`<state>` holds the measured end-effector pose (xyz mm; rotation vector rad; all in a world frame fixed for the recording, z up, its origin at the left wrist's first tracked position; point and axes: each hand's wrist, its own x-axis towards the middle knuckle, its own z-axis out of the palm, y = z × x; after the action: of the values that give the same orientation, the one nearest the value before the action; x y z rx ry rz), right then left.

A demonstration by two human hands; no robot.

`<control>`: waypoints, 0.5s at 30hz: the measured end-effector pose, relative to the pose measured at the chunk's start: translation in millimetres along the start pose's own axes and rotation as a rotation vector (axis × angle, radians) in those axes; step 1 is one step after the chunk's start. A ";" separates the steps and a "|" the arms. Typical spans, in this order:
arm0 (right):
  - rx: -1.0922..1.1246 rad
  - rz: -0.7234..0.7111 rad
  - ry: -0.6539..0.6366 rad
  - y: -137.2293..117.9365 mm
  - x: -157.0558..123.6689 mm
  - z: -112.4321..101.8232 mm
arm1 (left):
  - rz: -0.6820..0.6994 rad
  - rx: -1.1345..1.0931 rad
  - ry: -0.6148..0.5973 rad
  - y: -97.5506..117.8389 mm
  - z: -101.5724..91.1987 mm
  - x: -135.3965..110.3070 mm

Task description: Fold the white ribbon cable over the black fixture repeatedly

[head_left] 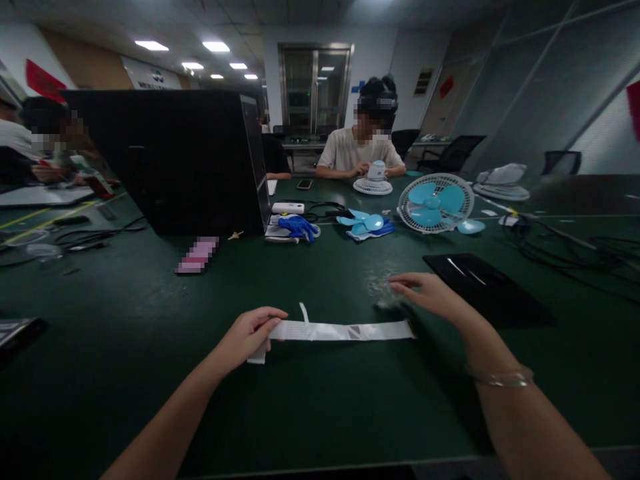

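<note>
A long flat white ribbon cable [333,331] stretches to the right from my left hand [255,330], whose thumb and fingers pinch its left end. A narrow white strip [304,313] sticks up from the cable, and a folded white end [257,358] hangs below my fingers. The cable's right end has a thin dark edge. Farther right, my right hand [425,293] is closed at the fingertips on a crumpled transparent plastic bag [386,297], just above the green table. The bag is blurred, so its outline is hard to make out.
A black computer case [185,160] stands back left, near a pink phone [199,255]. Blue-white gloves [297,228], loose blue fan blades [364,222] and a fan [436,203] lie farther back. A black panel [485,287] is at right. A person [363,147] sits opposite.
</note>
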<state>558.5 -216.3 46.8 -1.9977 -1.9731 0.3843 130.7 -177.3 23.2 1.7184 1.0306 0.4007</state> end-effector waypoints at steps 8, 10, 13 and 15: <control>-0.308 0.604 0.183 83.9 1.8 -6.6 | -0.017 0.069 -0.069 5.9 1.6 -1.8; -0.324 0.709 0.174 94.9 4.3 -3.3 | -0.006 0.070 -0.084 6.4 2.0 -2.2; -0.337 0.733 0.154 100.9 7.9 3.0 | 0.012 0.067 -0.092 7.4 2.0 -3.4; -0.334 0.629 0.149 98.8 8.1 6.0 | 0.025 0.068 -0.093 7.1 2.0 -3.9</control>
<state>646.9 -208.6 2.1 -2.7522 -1.3482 0.0275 132.9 -182.2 29.6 1.7954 0.9653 0.3015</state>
